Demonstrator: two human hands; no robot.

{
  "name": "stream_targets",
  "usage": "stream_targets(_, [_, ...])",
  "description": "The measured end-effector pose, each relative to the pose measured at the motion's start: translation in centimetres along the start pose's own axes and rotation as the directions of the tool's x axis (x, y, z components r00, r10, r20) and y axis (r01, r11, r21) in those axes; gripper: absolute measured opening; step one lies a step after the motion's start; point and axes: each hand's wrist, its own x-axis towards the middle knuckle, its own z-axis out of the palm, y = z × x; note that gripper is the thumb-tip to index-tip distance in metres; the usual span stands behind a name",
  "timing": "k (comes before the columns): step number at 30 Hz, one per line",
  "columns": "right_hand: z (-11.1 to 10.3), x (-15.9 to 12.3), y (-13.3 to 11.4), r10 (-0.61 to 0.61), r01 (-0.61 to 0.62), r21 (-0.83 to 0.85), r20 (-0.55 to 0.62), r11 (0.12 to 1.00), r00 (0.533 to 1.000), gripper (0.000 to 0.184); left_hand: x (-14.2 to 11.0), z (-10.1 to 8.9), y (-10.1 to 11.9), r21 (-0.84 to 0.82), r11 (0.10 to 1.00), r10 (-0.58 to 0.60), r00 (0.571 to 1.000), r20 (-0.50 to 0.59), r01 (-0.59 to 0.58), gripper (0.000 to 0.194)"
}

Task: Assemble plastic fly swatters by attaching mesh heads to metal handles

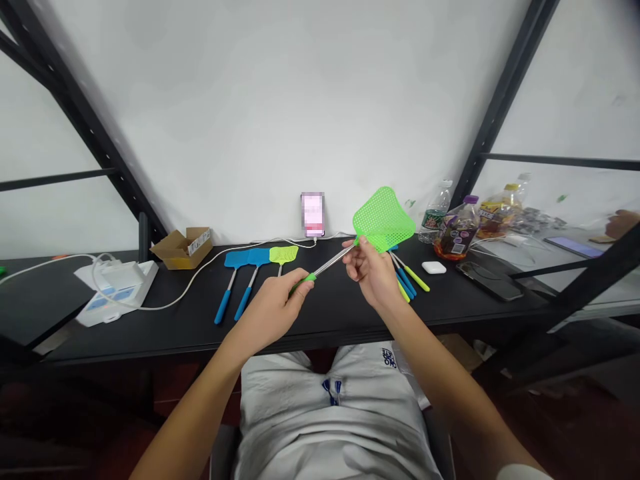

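A green fly swatter with a perforated head and a thin metal rod is held up over the black table. My left hand is closed around its green handle. At the base of the head, my right hand pinches the upper end of the rod. Left of my hands, a blue fly swatter, a second blue fly swatter and a yellow-green fly swatter lie side by side. Partly hidden behind my right hand are more swatters with blue and yellow-green handles.
A phone leans on the wall, plugged into a white cable. An open cardboard box and a white power strip sit at left. On the right are bottles, a white earbud case and a dark phone, beside a black shelf frame.
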Motion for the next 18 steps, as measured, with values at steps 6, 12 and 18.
stream_targets(6, [-0.4,0.6,-0.5,-0.126,0.137,0.053,-0.170,0.989,0.977,0.029,0.2,0.2,0.0,-0.022,0.999,0.030,0.999,-0.011,-0.030,0.031])
stream_targets(12, [0.5,-0.1,0.8,-0.200,0.211,0.002,-0.305,0.977,0.931,0.030,0.3,0.8,0.0,0.108,0.994,0.045,0.994,-0.103,-0.033,0.026])
stream_targets(18, [0.8,-0.5,1.1,-0.165,0.172,0.007,-0.242,0.985,0.956,0.030,0.2,0.8,-0.1,0.132,0.991,0.046,0.990,-0.137,-0.028,0.025])
